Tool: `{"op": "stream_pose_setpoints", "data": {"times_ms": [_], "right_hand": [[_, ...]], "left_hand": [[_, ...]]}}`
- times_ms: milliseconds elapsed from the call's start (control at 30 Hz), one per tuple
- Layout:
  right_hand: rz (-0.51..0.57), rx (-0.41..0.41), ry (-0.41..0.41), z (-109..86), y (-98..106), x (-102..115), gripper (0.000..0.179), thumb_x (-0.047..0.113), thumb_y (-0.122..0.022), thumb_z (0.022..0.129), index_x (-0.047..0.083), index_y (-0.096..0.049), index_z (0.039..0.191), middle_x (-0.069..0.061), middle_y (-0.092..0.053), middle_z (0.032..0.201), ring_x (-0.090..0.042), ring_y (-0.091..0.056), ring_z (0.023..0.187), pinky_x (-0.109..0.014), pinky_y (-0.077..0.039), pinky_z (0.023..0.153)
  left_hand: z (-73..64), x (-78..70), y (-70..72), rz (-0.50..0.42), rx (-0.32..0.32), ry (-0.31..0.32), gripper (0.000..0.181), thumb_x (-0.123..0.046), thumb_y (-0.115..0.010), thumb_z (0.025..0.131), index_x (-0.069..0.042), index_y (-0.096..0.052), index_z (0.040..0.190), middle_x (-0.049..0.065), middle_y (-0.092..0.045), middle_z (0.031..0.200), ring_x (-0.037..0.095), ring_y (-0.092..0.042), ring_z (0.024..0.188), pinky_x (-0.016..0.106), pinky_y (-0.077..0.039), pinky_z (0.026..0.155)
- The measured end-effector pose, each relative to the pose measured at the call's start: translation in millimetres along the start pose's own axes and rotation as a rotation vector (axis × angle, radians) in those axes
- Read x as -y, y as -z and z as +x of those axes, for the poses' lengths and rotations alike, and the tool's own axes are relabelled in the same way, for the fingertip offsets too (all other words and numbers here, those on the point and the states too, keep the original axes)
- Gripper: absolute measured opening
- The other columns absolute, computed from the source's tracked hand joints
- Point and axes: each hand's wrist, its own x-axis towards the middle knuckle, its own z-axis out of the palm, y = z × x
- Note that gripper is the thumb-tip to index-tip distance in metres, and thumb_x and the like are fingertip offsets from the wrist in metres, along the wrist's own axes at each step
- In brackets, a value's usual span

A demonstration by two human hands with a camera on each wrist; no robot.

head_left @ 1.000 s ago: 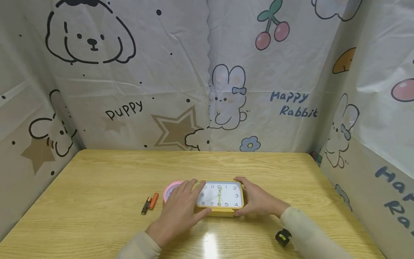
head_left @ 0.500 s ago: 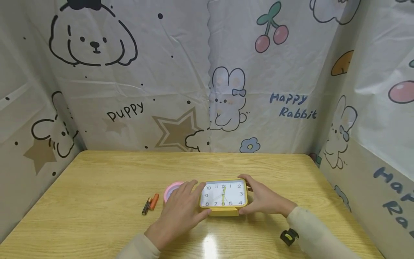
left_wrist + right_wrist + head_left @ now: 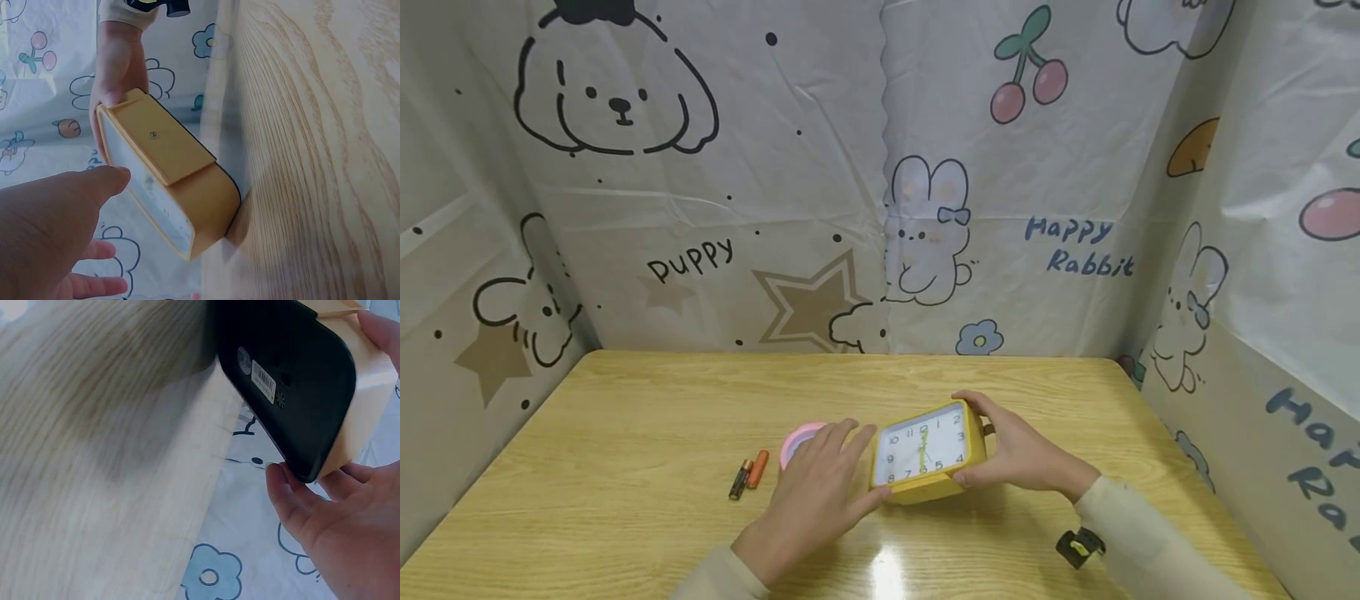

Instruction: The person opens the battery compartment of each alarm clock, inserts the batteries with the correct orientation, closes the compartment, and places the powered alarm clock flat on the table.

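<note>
A yellow rectangular alarm clock with a white face stands tilted above the table, its right side raised. My right hand grips it at the right, fingers over the top and thumb at the lower corner. The clock's black back carries a barcode label in the right wrist view. My left hand is spread at the clock's left edge; whether the thumb touches the clock I cannot tell. Behind that hand, a pink-rimmed round thing is mostly hidden. In the left wrist view the clock's yellow underside faces the camera.
An orange battery and a black battery with a copper end lie side by side on the wooden table, left of the left hand. A printed cloth hangs around the table's back and sides.
The clock has shifted right, away from the left hand, and its right side has risen and turned with the right hand. My left hand has stayed nearly still.
</note>
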Motion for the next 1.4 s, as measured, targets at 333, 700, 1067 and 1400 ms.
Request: {"op": "stream_pose_setpoints", "data": {"times_ms": [333,700,1067,1400], "right_hand": [[-0.076,-0.033,0.058,-5.2,8,13,0.107,0.043,-0.089,0.071,0.016,-0.033,0.158,-0.006,-0.055,0.142,-0.024,-0.056,0.119,-0.047,-0.049,0.099],[-0.136,-0.039,0.096,-8.1,12,23,0.108,0.046,-0.088,0.070,0.020,-0.033,0.159,-0.010,-0.045,0.155,-0.031,-0.047,0.136,-0.059,-0.041,0.110],[-0.199,-0.001,0.104,0.4,12,35,0.109,0.053,-0.085,0.072,0.021,-0.030,0.160,-0.011,-0.040,0.158,-0.030,-0.044,0.134,-0.053,-0.045,0.104],[-0.155,-0.012,0.105,6.2,-3,39,0.103,0.050,-0.086,0.073,0.034,-0.031,0.158,-0.002,-0.040,0.156,-0.024,-0.045,0.130,-0.049,-0.048,0.099]], "left_hand": [[-2.3,-1.9,1.1,-0.004,-0.007,0.001,0.077,-0.055,-0.076,0.084,-0.012,-0.054,0.144,0.014,-0.059,0.140,0.032,-0.058,0.127,0.052,-0.052,0.102],[-3.9,-1.8,-0.9,-0.023,-0.001,-0.007,0.076,-0.057,-0.074,0.085,-0.013,-0.054,0.144,0.012,-0.059,0.139,0.032,-0.058,0.127,0.052,-0.051,0.104],[-1.4,-3.6,-1.6,-0.029,-0.012,-0.012,0.075,-0.056,-0.075,0.085,-0.013,-0.055,0.143,0.013,-0.060,0.137,0.032,-0.059,0.125,0.051,-0.050,0.104],[-1.8,-3.7,-2.3,-0.024,0.010,-0.008,0.073,-0.054,-0.074,0.086,-0.012,-0.055,0.142,0.014,-0.061,0.137,0.033,-0.059,0.125,0.051,-0.051,0.103]]}}
